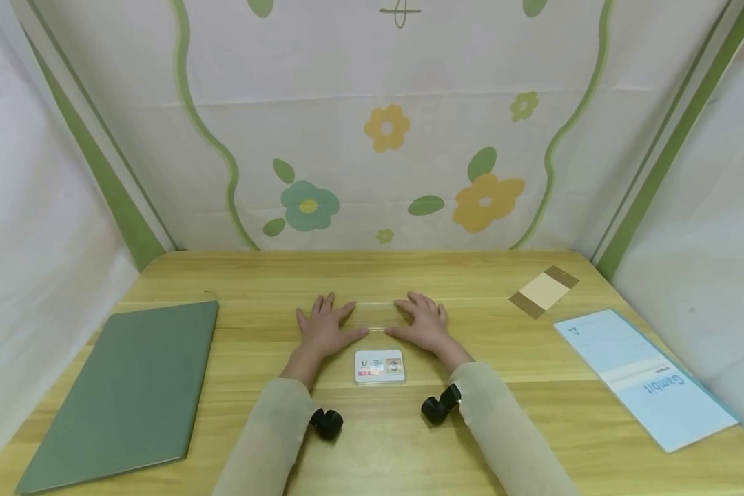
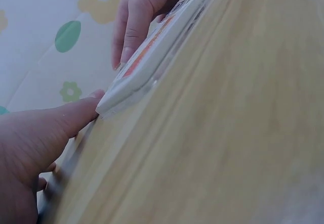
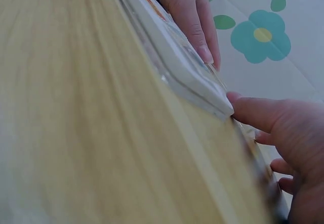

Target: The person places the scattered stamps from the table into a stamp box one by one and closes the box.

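Note:
Both hands rest on the wooden table with straight, spread fingers. My left hand (image 1: 325,332) and right hand (image 1: 423,326) face each other, thumbs and index fingers by the ends of a clear, flat, rectangular piece (image 1: 376,317). It is see-through, so only its front and back edges show faintly. Just nearer to me, between the wrists, a small white flat case (image 1: 379,367) with printed labels lies on the table. In the left wrist view the case (image 2: 147,62) hides part of the right hand; in the right wrist view it (image 3: 177,57) hides part of the left.
A dark green folder (image 1: 130,393) lies at the left of the table. On the right are a light blue "Gambit" booklet (image 1: 641,375) and a brown-and-cream card (image 1: 544,291). A flower-printed cloth (image 1: 384,172) hangs behind the table, with white cloth along both sides.

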Motion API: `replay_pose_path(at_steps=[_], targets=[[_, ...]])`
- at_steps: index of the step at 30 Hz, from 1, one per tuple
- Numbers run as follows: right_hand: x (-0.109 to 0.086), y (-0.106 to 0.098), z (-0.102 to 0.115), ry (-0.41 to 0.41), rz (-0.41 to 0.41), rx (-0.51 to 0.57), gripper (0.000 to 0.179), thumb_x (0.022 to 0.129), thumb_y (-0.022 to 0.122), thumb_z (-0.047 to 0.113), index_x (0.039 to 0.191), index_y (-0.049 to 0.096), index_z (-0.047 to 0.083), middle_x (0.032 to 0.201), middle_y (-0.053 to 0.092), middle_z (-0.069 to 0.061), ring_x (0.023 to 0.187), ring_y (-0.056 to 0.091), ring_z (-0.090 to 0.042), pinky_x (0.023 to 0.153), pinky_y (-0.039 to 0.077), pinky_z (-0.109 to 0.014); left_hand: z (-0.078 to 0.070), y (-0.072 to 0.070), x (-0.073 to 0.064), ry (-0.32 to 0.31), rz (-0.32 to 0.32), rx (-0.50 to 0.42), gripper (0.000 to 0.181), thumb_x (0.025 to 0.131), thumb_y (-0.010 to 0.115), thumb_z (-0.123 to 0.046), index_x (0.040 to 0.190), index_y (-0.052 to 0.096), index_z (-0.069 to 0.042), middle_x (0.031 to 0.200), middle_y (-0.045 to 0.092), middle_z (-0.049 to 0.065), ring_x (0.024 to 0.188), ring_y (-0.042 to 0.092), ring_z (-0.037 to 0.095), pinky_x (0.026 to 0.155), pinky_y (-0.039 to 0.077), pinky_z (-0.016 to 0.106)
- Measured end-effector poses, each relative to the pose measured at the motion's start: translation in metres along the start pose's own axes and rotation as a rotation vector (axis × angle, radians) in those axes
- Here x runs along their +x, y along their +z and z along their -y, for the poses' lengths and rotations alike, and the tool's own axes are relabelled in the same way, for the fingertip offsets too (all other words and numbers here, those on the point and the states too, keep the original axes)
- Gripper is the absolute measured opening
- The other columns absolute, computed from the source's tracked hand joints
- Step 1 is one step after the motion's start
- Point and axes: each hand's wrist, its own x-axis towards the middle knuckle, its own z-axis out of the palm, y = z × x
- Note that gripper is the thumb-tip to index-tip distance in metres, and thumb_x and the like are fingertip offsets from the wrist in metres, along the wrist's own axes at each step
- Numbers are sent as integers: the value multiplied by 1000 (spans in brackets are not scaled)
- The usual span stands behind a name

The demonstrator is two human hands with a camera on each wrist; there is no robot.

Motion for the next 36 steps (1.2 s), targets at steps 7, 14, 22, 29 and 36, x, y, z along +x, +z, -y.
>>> replay_pose_path(at_steps=[7, 14, 22, 29, 36], targets=[[-2, -1, 3, -5, -17, 99, 69, 68, 63, 53, 124, 48, 16, 135, 30, -10, 123, 20, -31, 95, 0, -53, 2, -2, -2, 2, -8, -65, 68, 72, 52, -62, 127, 46, -22, 138, 21, 16, 125, 10, 37, 88, -4, 63], [-10, -11, 11, -3, -4, 227, 71, 67, 66, 50, 125, 46, 13, 135, 31, -13, 121, 24, -34, 95, 7, -54, -2, -12, -10, 12, -8, -139, 71, 71, 52, -63, 127, 45, -21, 136, 26, 17, 123, 14, 40, 89, -1, 64], [-27, -28, 26, -30, -5, 306, 71, 68, 69, 42, 126, 44, 8, 133, 31, -16, 120, 26, -36, 91, 21, -56, -12, -28, -25, 40, -41, -215, 72, 70, 55, -61, 128, 45, -19, 135, 27, 17, 122, 17, 40, 89, 1, 64], [-50, -37, 35, -93, -42, 345, 67, 67, 72, 35, 121, 48, 3, 129, 35, -21, 117, 30, -37, 91, 24, -54, -20, -36, -48, 97, -88, -262, 70, 70, 59, -57, 125, 47, -16, 133, 31, 18, 121, 21, 39, 89, 1, 63], [-72, -34, 43, -68, -45, 372, 71, 64, 74, 36, 122, 48, 5, 130, 35, -17, 118, 29, -33, 91, 24, -53, -22, -27, -73, 154, -145, -256, 66, 70, 61, -53, 123, 50, -14, 128, 37, 19, 119, 27, 38, 89, 3, 63]])
